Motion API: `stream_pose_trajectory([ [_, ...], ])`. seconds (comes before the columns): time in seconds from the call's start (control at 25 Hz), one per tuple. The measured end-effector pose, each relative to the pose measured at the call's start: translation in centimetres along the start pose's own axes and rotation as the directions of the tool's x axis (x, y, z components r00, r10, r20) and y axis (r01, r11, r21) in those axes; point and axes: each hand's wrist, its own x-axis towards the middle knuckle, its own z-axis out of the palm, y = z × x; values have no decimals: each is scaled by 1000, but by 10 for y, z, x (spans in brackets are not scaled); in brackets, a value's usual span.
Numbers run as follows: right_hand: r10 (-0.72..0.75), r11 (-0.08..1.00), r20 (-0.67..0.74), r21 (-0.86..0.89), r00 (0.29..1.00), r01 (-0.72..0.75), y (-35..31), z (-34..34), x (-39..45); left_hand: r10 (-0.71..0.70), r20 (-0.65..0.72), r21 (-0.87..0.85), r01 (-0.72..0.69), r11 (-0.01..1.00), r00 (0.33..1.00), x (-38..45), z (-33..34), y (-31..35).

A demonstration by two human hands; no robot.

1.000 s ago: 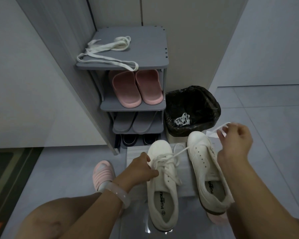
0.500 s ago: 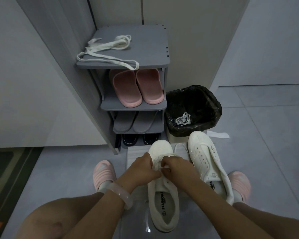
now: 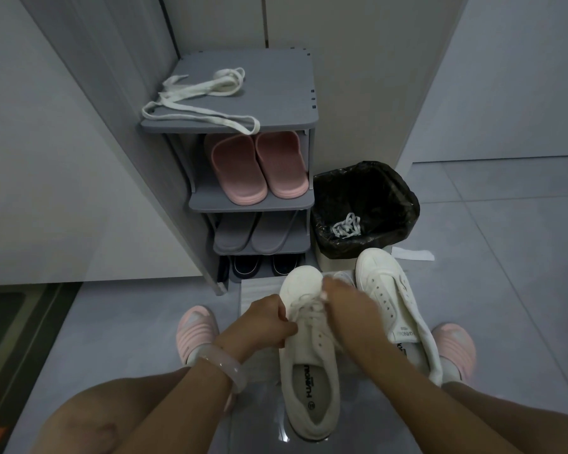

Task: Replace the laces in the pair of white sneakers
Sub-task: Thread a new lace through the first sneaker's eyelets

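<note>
Pinching lace [image 3: 304, 306] with both hands' fingers over left sneaker [image 3: 309, 365], toe pointing away toward shoe rack [image 3: 276, 93]; hands unmoved since half a second ago.

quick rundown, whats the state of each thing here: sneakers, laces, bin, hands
left sneaker: partly laced
right sneaker: eyelets bare
spare laces: loose on rack top
bin: holds a discarded lace
left hand: pinching lace
right hand: curled over lacing

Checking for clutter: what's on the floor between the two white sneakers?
Head view: a pale mat and a loose lace end; the right hand hides the rest.
</note>
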Motion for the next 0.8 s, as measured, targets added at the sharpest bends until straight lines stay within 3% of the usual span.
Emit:
stream_pose_trajectory([
  [0.04, 112, 994, -86, -6, 990, -113, 17, -15, 6, -12, 2, -17, 12, 1000, 1000, 1, 1, 0],
  [0.12, 344, 939, -255, 103, 904, -328, 57, -52, 16, -21, 3, -26, 21, 999, 1000, 1, 1, 0],
  [0.2, 432, 901, -251, 149, 866, -406, 80, -68, 16, -20, 15, -43, 21, 999, 1000, 2, 2, -1],
  [0.24, 399, 916, -172, 126, 901, -382, 76, -68, 14, -20, 25, -52, 21, 998, 999, 3, 2, -1],
  [0.32, 208, 963, -41, 186, 977, -198, 54, -49, 9, -12, 35, -43, 13, 999, 999, 2, 2, 0],
  [0.44, -77, 990, 175, 131, 981, 54, 18, -12, 2, 18, 35, -26, -17, 1000, 999, 0, 1, 1],
  [0.64, -69, 991, 235, -99, 970, 95, 11, 10, 4, 59, 80, -12, -58, 998, 995, -4, -2, 1],
  [0.8, -70, 989, 187, -114, 980, 92, 10, 3, 0, -3, 49, -62, 6, 998, 999, -2, 0, 2],
])
